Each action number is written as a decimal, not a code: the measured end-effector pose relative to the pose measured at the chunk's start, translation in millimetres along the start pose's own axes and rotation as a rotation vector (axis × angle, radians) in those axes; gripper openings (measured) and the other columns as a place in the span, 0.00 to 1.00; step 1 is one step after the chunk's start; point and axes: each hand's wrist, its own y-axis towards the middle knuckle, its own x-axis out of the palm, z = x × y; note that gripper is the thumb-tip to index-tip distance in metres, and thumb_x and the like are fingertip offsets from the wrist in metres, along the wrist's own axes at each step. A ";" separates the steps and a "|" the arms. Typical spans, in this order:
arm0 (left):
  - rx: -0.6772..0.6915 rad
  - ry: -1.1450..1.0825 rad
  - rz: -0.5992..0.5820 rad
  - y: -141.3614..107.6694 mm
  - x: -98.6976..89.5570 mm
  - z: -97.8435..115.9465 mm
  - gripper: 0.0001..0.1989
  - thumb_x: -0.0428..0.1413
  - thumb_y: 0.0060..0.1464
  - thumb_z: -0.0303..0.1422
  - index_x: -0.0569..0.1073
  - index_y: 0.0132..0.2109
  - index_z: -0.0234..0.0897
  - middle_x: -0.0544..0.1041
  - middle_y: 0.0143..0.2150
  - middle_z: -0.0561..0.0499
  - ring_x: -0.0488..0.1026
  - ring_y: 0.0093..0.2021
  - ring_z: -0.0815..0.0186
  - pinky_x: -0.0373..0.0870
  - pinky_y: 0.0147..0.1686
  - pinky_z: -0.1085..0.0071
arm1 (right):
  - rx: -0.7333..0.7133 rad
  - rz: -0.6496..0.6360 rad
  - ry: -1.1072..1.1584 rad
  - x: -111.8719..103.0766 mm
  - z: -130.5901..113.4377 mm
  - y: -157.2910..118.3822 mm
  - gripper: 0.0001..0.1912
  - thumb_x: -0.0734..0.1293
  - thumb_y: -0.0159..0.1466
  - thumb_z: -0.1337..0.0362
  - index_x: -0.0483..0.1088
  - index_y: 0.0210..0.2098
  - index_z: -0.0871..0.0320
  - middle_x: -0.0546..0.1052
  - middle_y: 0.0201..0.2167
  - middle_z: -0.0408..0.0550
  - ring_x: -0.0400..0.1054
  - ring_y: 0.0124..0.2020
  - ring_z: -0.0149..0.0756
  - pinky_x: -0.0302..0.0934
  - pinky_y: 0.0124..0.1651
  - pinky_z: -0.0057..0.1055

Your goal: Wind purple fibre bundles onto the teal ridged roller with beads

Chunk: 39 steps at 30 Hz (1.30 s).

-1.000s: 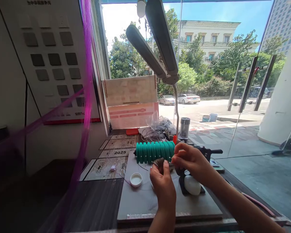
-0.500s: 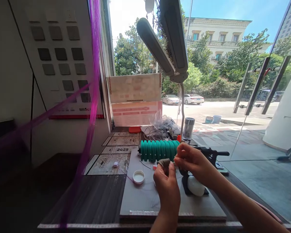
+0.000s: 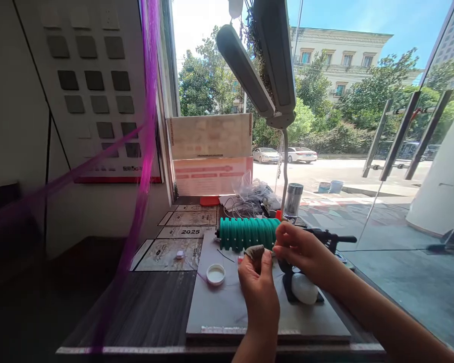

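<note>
My left hand (image 3: 260, 282) is closed, with its thumb and fingers pinching a small grey-brown, cloth-like piece (image 3: 254, 251). Close on its right, my right hand (image 3: 297, 247) has its thumb and fingertips pressed together. Whatever lies in that pinch is too small to make out. Just behind both hands is a green ribbed roller (image 3: 247, 233) with small white dots along it. Beneath them is a pale board (image 3: 215, 312). A round white dish (image 3: 215, 275) stands on the board left of my left hand. Under my right forearm sits a white rounded object (image 3: 304, 289) on a black base.
Purple strands (image 3: 147, 126) hang at the left, one band stretching sideways. A grey two-armed lamp (image 3: 280, 118) stands behind the roller. Plastic bags and cables (image 3: 255, 196) lie beside a clear jar (image 3: 294, 199). A small white piece (image 3: 179, 254) is on the printed sheets.
Both hands stay close together in nearly the same pose. The grey-brown piece has tilted slightly in my left fingers. The whole view has shifted a little.
</note>
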 end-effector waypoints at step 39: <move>0.040 0.079 0.082 9.7 7.2 -15.9 0.12 0.53 0.48 0.38 0.71 0.31 0.32 0.74 0.30 0.47 0.69 0.31 0.66 0.64 0.34 0.72 | -0.221 0.109 -0.498 0.5 6.7 7.7 0.10 0.58 0.62 0.63 0.65 0.26 0.59 0.67 0.29 0.46 0.62 0.30 0.32 0.56 0.34 0.30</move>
